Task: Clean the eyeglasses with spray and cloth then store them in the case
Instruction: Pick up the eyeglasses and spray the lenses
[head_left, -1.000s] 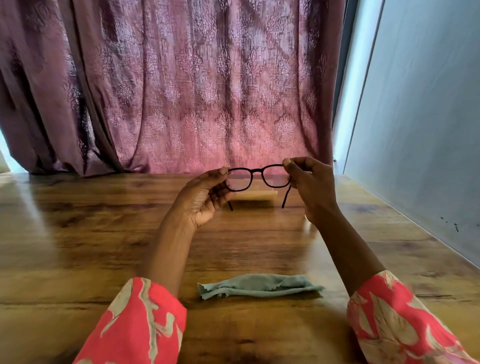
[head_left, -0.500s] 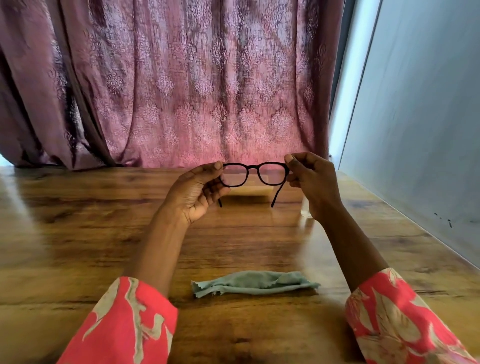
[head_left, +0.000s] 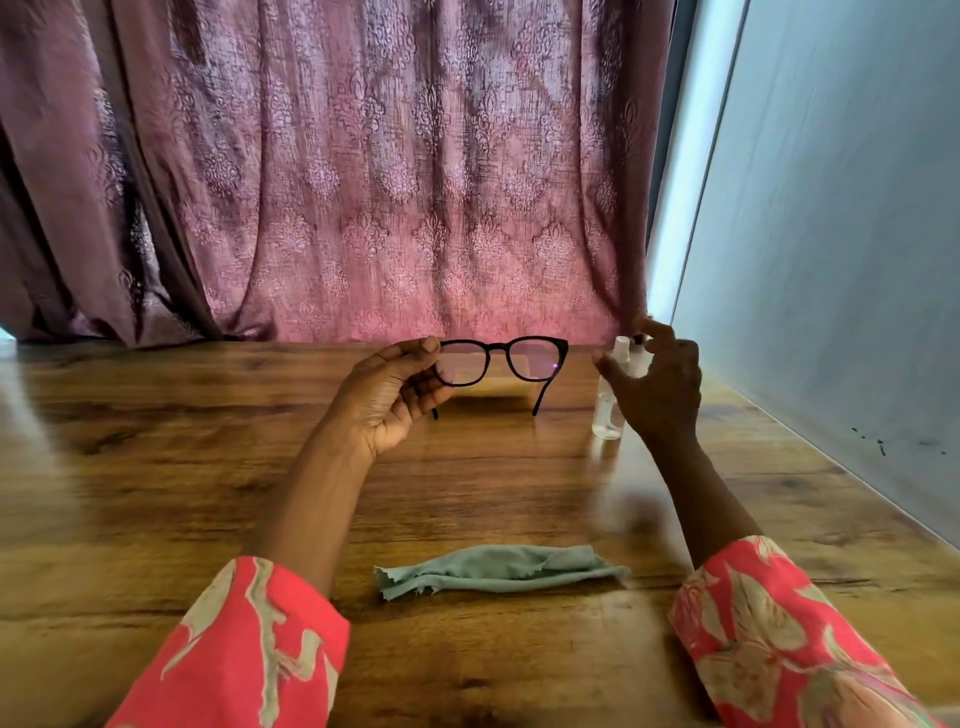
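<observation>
Right hand (head_left: 655, 384) now off the eyeglasses (head_left: 501, 360), fingers spread loosely around the spray bottle (head_left: 613, 395) just right of them, contact unclear, left hand (head_left: 387, 397) alone pinching the frame's left end above the table (head_left: 156, 467), cloth (head_left: 498, 569) lying nearer than the eyeglasses.

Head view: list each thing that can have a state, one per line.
eyeglasses: temples unfolded, held up above the table.
left hand: pinches the glasses' end.
right hand: fingers spread at the spray bottle, no grip yet.
spray bottle: upright, on the table.
cloth: crumpled, lying untouched.
case: behind the glasses, open or shut unclear.
</observation>
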